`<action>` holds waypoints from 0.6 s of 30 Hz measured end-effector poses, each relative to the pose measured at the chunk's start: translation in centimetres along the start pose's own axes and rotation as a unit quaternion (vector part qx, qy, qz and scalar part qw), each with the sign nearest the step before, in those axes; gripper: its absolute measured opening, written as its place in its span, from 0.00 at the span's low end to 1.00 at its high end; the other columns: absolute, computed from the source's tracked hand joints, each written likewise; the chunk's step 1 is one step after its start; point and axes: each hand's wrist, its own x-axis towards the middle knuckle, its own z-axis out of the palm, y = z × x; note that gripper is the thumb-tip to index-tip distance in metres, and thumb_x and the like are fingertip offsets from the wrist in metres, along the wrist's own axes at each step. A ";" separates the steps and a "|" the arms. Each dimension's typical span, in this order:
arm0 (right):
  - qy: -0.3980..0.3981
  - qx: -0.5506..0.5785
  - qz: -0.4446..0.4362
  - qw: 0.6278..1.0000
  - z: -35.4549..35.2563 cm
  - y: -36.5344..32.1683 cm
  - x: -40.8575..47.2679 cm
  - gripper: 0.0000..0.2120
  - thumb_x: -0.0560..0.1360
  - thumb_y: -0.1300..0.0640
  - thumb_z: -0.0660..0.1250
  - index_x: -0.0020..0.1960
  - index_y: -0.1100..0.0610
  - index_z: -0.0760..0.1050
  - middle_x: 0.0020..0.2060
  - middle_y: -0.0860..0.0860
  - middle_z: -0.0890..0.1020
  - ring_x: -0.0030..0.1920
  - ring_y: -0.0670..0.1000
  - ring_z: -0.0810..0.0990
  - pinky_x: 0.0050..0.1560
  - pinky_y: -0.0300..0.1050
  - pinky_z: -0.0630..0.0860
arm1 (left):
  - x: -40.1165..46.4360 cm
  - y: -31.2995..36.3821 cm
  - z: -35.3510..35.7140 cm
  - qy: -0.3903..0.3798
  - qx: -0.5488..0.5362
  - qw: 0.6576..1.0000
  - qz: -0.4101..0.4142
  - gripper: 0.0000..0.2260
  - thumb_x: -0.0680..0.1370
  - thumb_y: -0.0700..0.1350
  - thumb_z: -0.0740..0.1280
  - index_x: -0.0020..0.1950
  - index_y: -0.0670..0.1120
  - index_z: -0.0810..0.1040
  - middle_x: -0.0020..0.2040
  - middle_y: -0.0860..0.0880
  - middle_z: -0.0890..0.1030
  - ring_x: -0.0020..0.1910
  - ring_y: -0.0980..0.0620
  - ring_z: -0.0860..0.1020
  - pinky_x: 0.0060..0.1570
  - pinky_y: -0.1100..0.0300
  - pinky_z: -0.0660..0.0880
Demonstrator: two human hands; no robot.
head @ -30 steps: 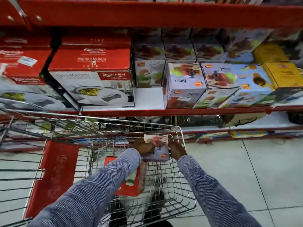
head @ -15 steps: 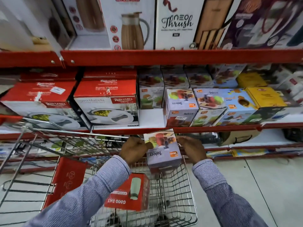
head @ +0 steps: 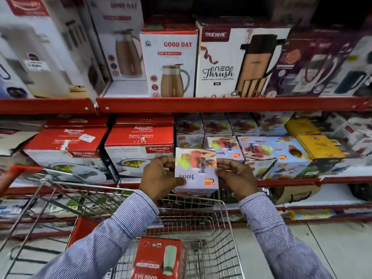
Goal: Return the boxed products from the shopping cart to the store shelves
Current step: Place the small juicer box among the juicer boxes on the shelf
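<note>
A small lilac juicer box (head: pixel 196 170) with fruit pictures is held up in front of the middle shelf, above the wire shopping cart (head: pixel 227 214). My left hand (head: pixel 159 178) grips its left side and my right hand (head: pixel 235 178) grips its right side. Behind it on the shelf stand several matching juicer boxes (head: pixel 259 150), with a gap of white shelf just left of them. A red Good Day flask box (head: pixel 159 258) lies in the cart basket below my arms.
Red casserole boxes (head: pixel 138 146) fill the middle shelf to the left. Tall jug and flask boxes (head: pixel 171 65) line the upper shelf above a red shelf rail (head: pixel 221 104). Yellow boxes (head: pixel 316 146) sit at the right. Grey floor tiles (head: pixel 332 248) lie to the right of the cart.
Both hands have lifted the juicer box out of the cart basket and up to the level of the middle shelf. The view has tilted upward, showing the upper shelf.
</note>
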 end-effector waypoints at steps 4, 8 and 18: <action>0.009 -0.020 -0.006 1.000 0.3 0.3 1.0 0.15 0.71 0.67 0.71 0.56 0.58 0.80 0.50 0.55 0.84 0.55 0.55 0.82 0.59 0.53 0.79 | 0.5 -0.3 0.3 0.005 0.001 1.000 0.012 0.28 0.62 0.33 0.80 0.60 0.44 0.79 0.52 0.47 0.86 0.45 0.50 0.85 0.46 0.49 0.84; 0.006 -0.029 -0.012 0.999 0.7 0.5 2.3 0.15 0.71 0.68 0.71 0.57 0.59 0.80 0.51 0.56 0.84 0.56 0.55 0.81 0.59 0.51 0.78 | 1.1 -1.0 0.9 0.020 0.005 0.999 0.032 0.29 0.63 0.31 0.78 0.63 0.43 0.78 0.51 0.50 0.84 0.43 0.55 0.82 0.38 0.69 0.79; 0.015 -0.054 -0.004 0.998 2.3 0.9 6.0 0.13 0.70 0.66 0.72 0.50 0.51 0.81 0.48 0.50 0.83 0.54 0.49 0.81 0.63 0.54 0.77 | 3.6 -3.4 3.8 0.049 -0.055 0.997 0.033 0.39 0.67 0.28 0.73 0.75 0.48 0.67 0.62 0.54 0.75 0.58 0.49 0.79 0.52 0.56 0.80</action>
